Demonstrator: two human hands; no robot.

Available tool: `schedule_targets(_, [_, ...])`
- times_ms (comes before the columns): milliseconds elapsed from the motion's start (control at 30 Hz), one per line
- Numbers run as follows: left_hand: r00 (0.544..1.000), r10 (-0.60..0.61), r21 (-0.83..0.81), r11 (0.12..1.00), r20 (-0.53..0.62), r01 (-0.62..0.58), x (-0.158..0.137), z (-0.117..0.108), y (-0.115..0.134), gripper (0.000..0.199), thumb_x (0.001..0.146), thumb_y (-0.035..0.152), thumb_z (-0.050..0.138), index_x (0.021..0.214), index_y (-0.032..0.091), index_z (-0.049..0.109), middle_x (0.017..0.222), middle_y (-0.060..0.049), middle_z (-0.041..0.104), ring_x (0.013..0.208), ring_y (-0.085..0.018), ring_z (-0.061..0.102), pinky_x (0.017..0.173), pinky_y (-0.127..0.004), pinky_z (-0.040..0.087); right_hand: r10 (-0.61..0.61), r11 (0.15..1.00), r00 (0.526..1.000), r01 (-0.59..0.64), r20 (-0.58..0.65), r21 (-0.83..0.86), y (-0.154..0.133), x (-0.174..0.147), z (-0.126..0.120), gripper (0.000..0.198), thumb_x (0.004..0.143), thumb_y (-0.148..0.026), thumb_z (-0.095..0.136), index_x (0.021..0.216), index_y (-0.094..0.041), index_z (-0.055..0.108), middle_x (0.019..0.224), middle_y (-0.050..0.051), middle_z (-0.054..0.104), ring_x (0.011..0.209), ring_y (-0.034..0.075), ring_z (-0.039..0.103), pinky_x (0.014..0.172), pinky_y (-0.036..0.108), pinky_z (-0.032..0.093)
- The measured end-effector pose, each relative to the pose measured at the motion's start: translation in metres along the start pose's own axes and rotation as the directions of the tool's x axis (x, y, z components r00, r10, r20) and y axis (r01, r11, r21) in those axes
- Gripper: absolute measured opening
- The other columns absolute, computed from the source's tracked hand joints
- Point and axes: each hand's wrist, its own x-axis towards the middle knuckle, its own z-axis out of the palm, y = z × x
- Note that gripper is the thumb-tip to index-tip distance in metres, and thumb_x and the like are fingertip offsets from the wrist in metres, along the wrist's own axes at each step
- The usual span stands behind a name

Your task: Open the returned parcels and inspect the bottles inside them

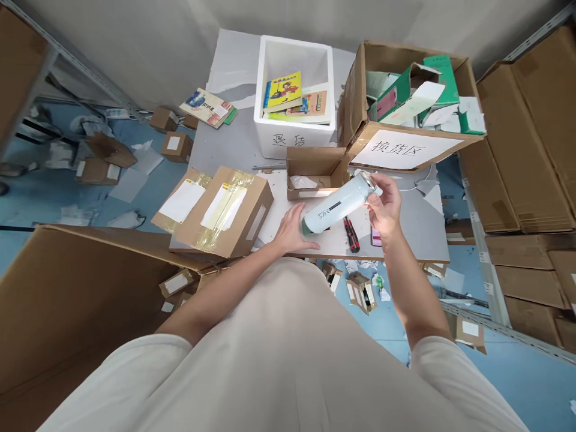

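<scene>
A pale blue thermos bottle point(338, 206) with a dark green end and a silver-rimmed top slants over the table's front edge. My right hand point(386, 201) grips it near the silver end, thumb against its side. At the green end my left hand point(290, 231) is spread, thumb and fingers apart around that end; whether the palm touches it I cannot tell. Just behind the bottle stands an open small carton point(315, 193) with some clear plastic inside. Below the bottle lie a red-and-black screwdriver point(351, 234) and a pink-screened phone point(376, 236), partly hidden by my right hand.
Taped parcels point(225, 210) occupy the table's left front. Behind are a white foam box point(294, 141) of books and a large carton point(355, 114) of green boxes. Loose books point(207, 108) overhang the left edge. A big open carton point(90, 300) stands left; shelving point(488, 282) is right.
</scene>
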Motion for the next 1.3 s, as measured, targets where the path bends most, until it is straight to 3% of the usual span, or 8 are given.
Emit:
schedule_targets(133, [0.995,0.004,0.026,1.0,0.1,-0.007,0.014,0.021,-0.017,0.11,0.042,0.04,0.091,0.138,0.015,0.044,0.14,-0.02,0.049,0.131,-0.04,0.044,0.11,-0.054,0.033,-0.168,0.982,0.975,0.153,-0.148,-0.111,0.011,-0.015,0.0,0.051,0.068,-0.059,0.075,0.108,-0.031,0.059,0.112,0.006,0.057,0.112,0.026,0.056,0.089,0.045,0.054])
schedule_targets(267, [0.996,-0.007,0.028,1.0,0.085,0.005,0.015,0.024,-0.025,0.081,0.054,0.031,0.085,0.127,0.017,0.052,0.128,-0.016,0.058,0.121,-0.035,0.054,0.103,-0.049,0.041,-0.18,0.959,0.978,0.15,-0.108,-0.242,0.006,-0.03,0.003,0.047,0.07,-0.052,0.075,0.11,-0.032,0.061,0.112,0.007,0.053,0.102,0.024,0.055,0.077,0.041,0.056])
schedule_targets(433, [0.995,0.0,0.09,0.996,0.103,-0.009,0.012,0.022,-0.024,0.072,0.055,0.03,0.083,0.119,0.017,0.053,0.12,-0.015,0.06,0.115,-0.034,0.057,0.099,-0.048,0.043,-0.115,0.862,0.993,0.098,-0.005,-0.497,-0.009,-0.043,0.025,0.054,0.07,-0.04,0.075,0.121,-0.034,0.06,0.112,0.007,0.049,0.101,0.024,0.052,0.07,0.038,0.055])
schedule_targets(567, [0.994,0.027,0.11,0.993,0.104,-0.039,0.012,0.027,-0.023,0.072,0.057,0.029,0.082,0.12,0.015,0.051,0.12,-0.015,0.06,0.115,-0.033,0.057,0.099,-0.046,0.044,-0.054,0.671,0.999,0.041,0.006,-0.74,-0.004,-0.042,0.054,0.058,0.07,-0.041,0.073,0.124,-0.028,0.057,0.108,0.009,0.048,0.094,0.026,0.052,0.078,0.041,0.05])
schedule_targets(767, [0.995,0.063,0.18,0.981,0.077,-0.076,0.01,0.03,-0.025,0.061,0.065,0.027,0.075,0.119,0.017,0.049,0.116,-0.011,0.061,0.111,-0.028,0.059,0.096,-0.042,0.048,0.15,0.193,0.985,0.053,0.083,-0.98,0.033,-0.044,0.081,0.048,0.078,-0.057,0.065,0.104,-0.017,0.058,0.098,0.013,0.054,0.097,0.031,0.048,0.084,0.044,0.038])
schedule_targets(833, [0.993,0.082,0.174,0.98,0.081,-0.095,0.009,0.029,-0.028,0.061,0.065,0.027,0.075,0.12,0.018,0.048,0.117,-0.011,0.06,0.111,-0.027,0.059,0.097,-0.041,0.048,0.177,0.129,0.983,0.03,0.053,-0.991,0.042,-0.044,0.083,0.051,0.076,-0.061,0.065,0.101,-0.018,0.057,0.099,0.013,0.055,0.098,0.031,0.046,0.085,0.045,0.034])
schedule_targets(1133, [0.981,0.141,0.103,0.983,0.13,-0.154,0.01,0.024,-0.041,0.065,0.065,0.036,0.078,0.12,0.016,0.049,0.118,-0.012,0.06,0.113,-0.028,0.058,0.096,-0.042,0.05,0.297,0.314,0.955,-0.091,0.007,-0.945,0.07,-0.045,0.069,0.067,0.063,-0.065,0.075,0.111,-0.024,0.052,0.116,0.012,0.048,0.107,0.032,0.045,0.086,0.043,0.035])
schedule_targets(1300, [0.981,0.115,0.05,0.991,0.156,-0.124,0.01,0.022,-0.043,0.071,0.065,0.039,0.079,0.125,0.018,0.046,0.126,-0.013,0.056,0.117,-0.028,0.056,0.096,-0.043,0.051,0.194,0.491,0.98,-0.06,0.042,-0.869,0.081,-0.059,0.056,0.078,0.063,-0.065,0.075,0.123,-0.022,0.048,0.131,0.017,0.044,0.122,0.037,0.042,0.099,0.054,0.033])
